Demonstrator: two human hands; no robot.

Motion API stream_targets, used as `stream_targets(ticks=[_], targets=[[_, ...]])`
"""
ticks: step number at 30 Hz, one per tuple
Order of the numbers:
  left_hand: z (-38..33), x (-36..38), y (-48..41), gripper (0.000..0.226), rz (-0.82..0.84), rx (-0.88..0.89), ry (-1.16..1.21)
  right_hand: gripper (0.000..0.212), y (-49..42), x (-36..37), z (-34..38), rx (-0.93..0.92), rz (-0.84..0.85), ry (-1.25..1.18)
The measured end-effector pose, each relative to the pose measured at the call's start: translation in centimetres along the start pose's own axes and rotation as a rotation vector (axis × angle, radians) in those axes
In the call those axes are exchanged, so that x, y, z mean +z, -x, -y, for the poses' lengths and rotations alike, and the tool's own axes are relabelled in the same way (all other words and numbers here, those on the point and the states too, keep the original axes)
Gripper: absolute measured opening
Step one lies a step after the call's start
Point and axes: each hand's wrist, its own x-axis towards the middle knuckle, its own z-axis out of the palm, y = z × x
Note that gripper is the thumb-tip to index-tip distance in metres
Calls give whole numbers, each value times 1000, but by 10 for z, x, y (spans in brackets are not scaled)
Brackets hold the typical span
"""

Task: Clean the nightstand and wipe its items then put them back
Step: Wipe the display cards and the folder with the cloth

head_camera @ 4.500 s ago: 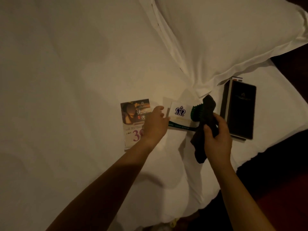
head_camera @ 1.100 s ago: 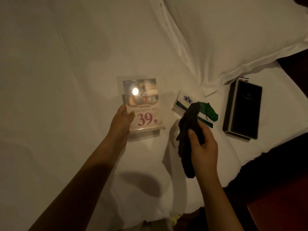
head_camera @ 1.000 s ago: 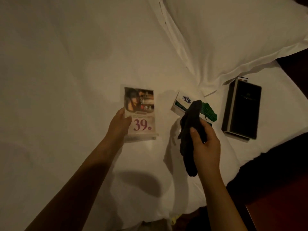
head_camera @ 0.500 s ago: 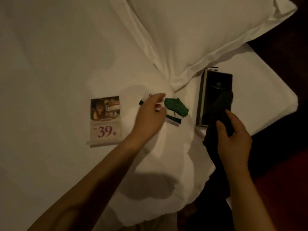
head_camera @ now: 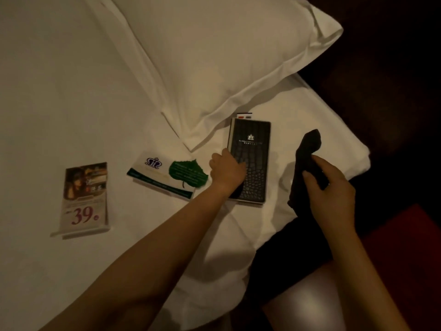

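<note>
Got the left hand point(head_camera: 228, 170) curled over the left edge of the black folder point(head_camera: 253, 149), gripping it, with the fingertips mostly hidden. Found that folder flat on the white bed sheet point(head_camera: 59, 91), just below the corner of the pillow point(head_camera: 226, 56), with a small white slip poking out at its top edge. Over on the right, holding a dark cloth point(head_camera: 306, 151) in the right hand point(head_camera: 331, 192), fingers and thumb wrapped round it, with one end sticking up and the rest hanging down, clear of the folder. Just left of the left hand, a white card with a green leaf point(head_camera: 167, 175), flat on the sheet. Further left, well apart, a little price card stand point(head_camera: 83, 199) reading 39, also lying on the sheet
</note>
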Motion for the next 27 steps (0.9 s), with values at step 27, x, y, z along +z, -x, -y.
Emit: stream_targets(ticks=[27], targets=[[20,4,19,37,159,-115,665,50,10,74,-20,-372,297,227]])
